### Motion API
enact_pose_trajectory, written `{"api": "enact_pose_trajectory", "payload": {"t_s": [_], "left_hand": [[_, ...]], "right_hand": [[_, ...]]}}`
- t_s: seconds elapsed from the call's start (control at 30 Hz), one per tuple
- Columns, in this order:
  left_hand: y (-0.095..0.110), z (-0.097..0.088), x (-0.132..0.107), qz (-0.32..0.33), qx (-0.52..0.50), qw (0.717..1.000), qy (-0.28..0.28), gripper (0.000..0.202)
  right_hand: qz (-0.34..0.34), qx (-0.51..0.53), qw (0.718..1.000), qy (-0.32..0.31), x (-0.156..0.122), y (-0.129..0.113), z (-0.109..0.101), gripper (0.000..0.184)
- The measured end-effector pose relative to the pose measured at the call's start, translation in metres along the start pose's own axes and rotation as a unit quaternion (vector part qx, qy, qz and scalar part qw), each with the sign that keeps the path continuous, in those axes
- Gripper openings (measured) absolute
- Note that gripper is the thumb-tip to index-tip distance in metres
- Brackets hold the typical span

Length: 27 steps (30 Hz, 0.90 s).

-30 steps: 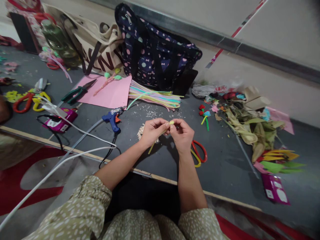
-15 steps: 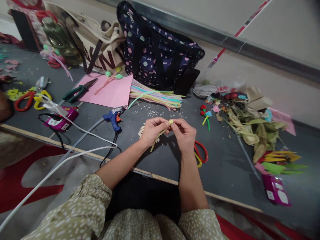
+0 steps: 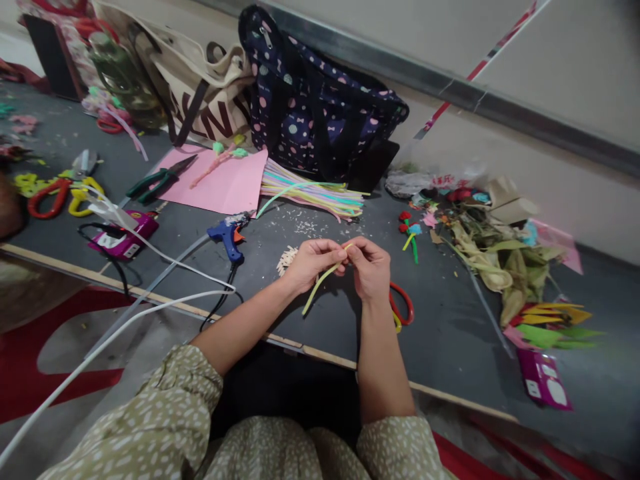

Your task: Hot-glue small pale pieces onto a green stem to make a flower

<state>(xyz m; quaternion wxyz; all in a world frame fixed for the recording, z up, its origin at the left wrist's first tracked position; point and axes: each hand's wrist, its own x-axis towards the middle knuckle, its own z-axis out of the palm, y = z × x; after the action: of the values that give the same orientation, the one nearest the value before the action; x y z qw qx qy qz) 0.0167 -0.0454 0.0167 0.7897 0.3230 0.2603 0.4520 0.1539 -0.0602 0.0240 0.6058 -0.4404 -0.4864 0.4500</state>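
Between my hands is a yellow-green pipe cleaner (image 3: pixel 318 288), its loose end hanging down to the left over the table. My left hand (image 3: pixel 316 262) pinches it between thumb and fingers. The fingertips of my right hand (image 3: pixel 369 265) close on its upper end, which they mostly cover. Beside my left hand lies a small pile of cream-coloured pieces (image 3: pixel 287 259). Scissors with red and yellow handles (image 3: pixel 404 303) lie next to my right wrist, their blades hidden. Behind the hands rests a bundle of pastel pipe cleaners (image 3: pixel 320 193).
A blue glue gun (image 3: pixel 229 235) with its cord stands left. Green-handled pliers (image 3: pixel 160 179) lie on pink paper (image 3: pixel 225 183). A purple power socket (image 3: pixel 125 235) trails white cables. Small pipe-cleaner flowers (image 3: pixel 410 230) and dry husks (image 3: pixel 505 267) are at right; a dark patterned bag (image 3: pixel 320 100) stands behind.
My fingers have shifted slightly on the pipe cleaner. Its loose end has swung out and now shows more plainly, while the yellow curl at the top is more covered.
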Motion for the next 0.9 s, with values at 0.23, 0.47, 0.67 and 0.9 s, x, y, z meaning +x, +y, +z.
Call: {"api": "enact_pose_trajectory", "payload": {"t_s": [0.23, 0.47, 0.67, 0.9], "left_hand": [[-0.0014, -0.0029, 0.0031, -0.017, 0.013, 1.0, -0.001, 0.038], [-0.0011, -0.005, 0.0047, -0.036, 0.031, 0.999, 0.0, 0.039], [-0.0036, -0.0029, 0.0026, -0.005, 0.101, 0.995, -0.013, 0.038], [-0.0032, 0.0012, -0.0003, 0.054, 0.213, 0.976, 0.0, 0.037]], "right_hand": [[-0.009, -0.024, 0.999, 0.044, 0.0002, 0.0017, 0.0011, 0.018], [0.054, 0.004, 0.997, 0.049, 0.0046, 0.0047, -0.0024, 0.022], [0.008, -0.037, 0.997, 0.071, 0.0063, 0.0019, -0.0035, 0.022], [-0.064, -0.089, 0.991, 0.072, 0.0049, 0.0018, -0.0034, 0.018]]}}
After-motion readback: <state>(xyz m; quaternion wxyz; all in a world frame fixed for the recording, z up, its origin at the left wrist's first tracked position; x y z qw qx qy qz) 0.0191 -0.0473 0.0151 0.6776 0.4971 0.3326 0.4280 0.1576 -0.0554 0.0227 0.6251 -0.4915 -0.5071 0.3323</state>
